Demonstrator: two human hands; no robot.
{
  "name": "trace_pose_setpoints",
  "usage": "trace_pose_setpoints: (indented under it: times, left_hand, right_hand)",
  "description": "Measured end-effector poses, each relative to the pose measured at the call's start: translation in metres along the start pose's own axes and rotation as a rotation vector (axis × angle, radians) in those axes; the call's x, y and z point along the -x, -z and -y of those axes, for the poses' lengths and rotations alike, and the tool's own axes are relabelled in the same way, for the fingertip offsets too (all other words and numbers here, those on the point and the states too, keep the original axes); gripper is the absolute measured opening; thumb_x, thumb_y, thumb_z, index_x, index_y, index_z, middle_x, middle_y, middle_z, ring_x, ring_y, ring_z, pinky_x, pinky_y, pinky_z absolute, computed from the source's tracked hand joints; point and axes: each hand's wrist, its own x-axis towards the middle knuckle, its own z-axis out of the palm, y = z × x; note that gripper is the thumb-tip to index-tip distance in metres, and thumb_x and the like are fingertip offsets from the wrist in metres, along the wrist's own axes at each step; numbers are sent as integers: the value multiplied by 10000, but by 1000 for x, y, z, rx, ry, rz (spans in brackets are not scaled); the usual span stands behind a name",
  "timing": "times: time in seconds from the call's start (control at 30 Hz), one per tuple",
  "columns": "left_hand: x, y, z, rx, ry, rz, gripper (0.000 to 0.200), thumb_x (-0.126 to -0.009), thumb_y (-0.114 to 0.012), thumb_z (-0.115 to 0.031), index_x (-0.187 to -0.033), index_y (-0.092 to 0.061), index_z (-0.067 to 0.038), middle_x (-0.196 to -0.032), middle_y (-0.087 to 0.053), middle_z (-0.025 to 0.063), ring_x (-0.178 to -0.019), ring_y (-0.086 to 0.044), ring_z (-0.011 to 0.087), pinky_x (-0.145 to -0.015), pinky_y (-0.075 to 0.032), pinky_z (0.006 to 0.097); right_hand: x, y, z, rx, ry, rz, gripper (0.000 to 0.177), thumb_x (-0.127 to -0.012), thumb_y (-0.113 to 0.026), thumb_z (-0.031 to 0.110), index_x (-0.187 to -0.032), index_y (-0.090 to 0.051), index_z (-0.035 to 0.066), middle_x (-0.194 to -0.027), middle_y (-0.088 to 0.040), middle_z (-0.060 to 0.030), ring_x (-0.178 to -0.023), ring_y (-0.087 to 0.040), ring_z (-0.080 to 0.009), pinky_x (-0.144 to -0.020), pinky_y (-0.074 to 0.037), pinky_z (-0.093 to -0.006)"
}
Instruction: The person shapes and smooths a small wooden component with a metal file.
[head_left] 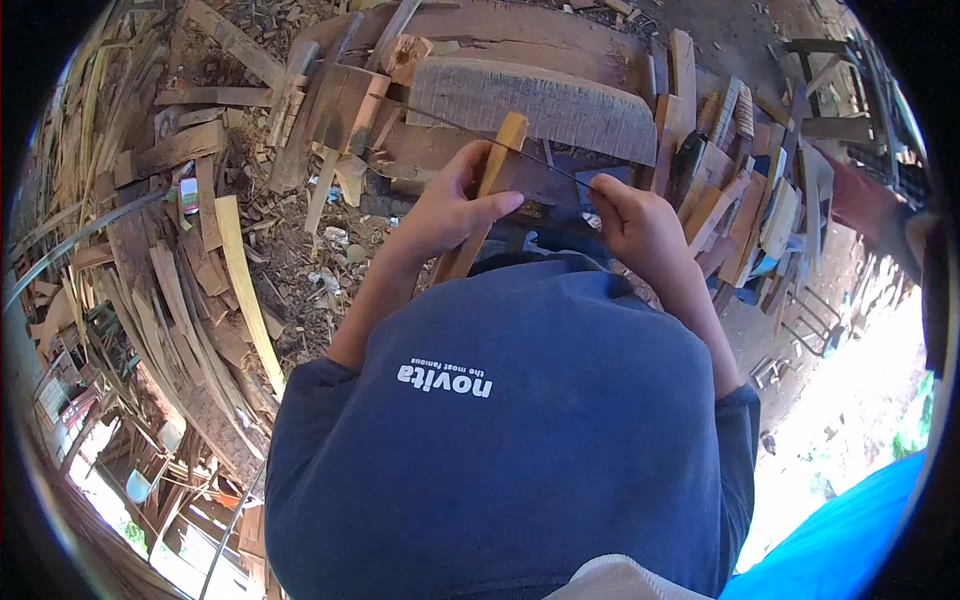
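Observation:
My left hand (455,210) is closed around a narrow wooden strip (492,178), its thumb lying across the near face. The strip leans upright, its lower end running down beside my shirt. My right hand (635,218) pinches the near end of a long, thin dark rod (455,124). The rod passes across the upper part of the strip and slants up to the left. Whether it is a file, a blade or a plain rod I cannot make out. Beyond both hands is a thick, rough-faced grey wooden board (530,108).
Long wooden slats (245,290) and scrap pieces cover the ground at left. Cut wood blocks (725,195) are piled at right. A wooden block (345,108) stands at the upper left. Another person's arm (865,200) shows at the right edge, near blue fabric (850,530).

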Motion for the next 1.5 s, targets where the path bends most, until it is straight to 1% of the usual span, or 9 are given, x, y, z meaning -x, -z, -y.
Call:
trace_pose_setpoints:
  times: [0.17, 0.33, 0.5, 0.57, 0.67, 0.9, 1.17, 1.47, 1.5]
  left_hand:
    - [-3, -1, 15, 38, -33, -29, 543, -871, -709, -198, -1295, -446, 17, -1118, -586, 99, -1024, -563, 163, -888, -472, 307]
    - [-2, -6, 11, 290, 121, -112, 428, -889, -684, -263, -1211, -500, -48, -888, -524, 19, -616, -527, 85, -505, -426, 243]
    - [-1, -11, 9, 423, 239, 36, 395, -904, -656, -267, -1179, -500, -29, -859, -505, 13, -601, -508, 74, -505, -421, 239]
    - [1, -12, 5, 393, 236, 50, 403, -907, -647, -263, -1189, -497, -19, -857, -505, 12, -599, -506, 72, -505, -420, 237]
    - [1, -10, 2, 339, 183, 46, 412, -907, -641, -248, -1215, -493, -18, -858, -506, 14, -601, -510, 68, -504, -419, 226]
    - [7, -13, -8, 284, 54, -8, 366, -914, -633, -227, -1201, -533, -22, -810, -515, -3, -603, -517, 59, -505, -422, 213]
    - [4, -21, -10, 158, 22, -57, 343, -903, -653, -232, -1188, -575, -58, -716, -523, -27, -615, -523, 49, -547, -435, 216]
    - [0, -18, -5, 130, 4, -55, 346, -891, -671, -257, -1171, -598, -67, -708, -524, -33, -584, -513, 48, -550, -420, 203]
    - [0, -16, -6, 118, 5, -9, 463, -892, -685, -293, -1225, -540, -6, -892, -568, 41, -770, -552, 96, -694, -452, 239]
  right_hand:
    - [-1, -15, -1, 359, 88, -282, 152, -844, -583, 108, -986, -593, 161, -717, -597, -71, -625, -642, -279, -557, -510, -397]
    - [-23, -35, -16, 504, 183, -454, 193, -792, -616, 106, -970, -588, 175, -696, -539, -40, -590, -623, -236, -535, -505, -372]
    - [-35, -43, -29, 502, 110, -575, 130, -863, -605, 127, -992, -606, 143, -720, -579, -57, -614, -625, -239, -534, -492, -369]
    - [-36, -49, -31, -146, -218, -638, 136, -972, -548, 186, -1030, -622, 87, -754, -628, -100, -633, -622, -209, -571, -480, -332]
    - [-18, -46, -29, -445, -314, -509, 219, -1019, -517, 231, -1058, -617, 40, -751, -629, -124, -643, -581, -163, -609, -459, -303]
    - [26, -29, 9, -481, -305, -407, 157, -1000, -555, 170, -1016, -624, 30, -703, -569, -85, -648, -503, -118, -613, -438, -282]
    - [36, -2, 18, -44, -137, -289, 142, -931, -605, 148, -1039, -641, 63, -844, -674, -178, -785, -667, -371, -660, -509, -411]
    - [37, 11, 20, -56, -177, -239, 145, -932, -595, 166, -1042, -649, 88, -856, -683, -157, -785, -674, -349, -658, -511, -396]
    - [37, 12, 19, -23, -152, -247, 145, -931, -596, 166, -1038, -652, 86, -860, -685, -154, -785, -676, -344, -657, -512, -393]
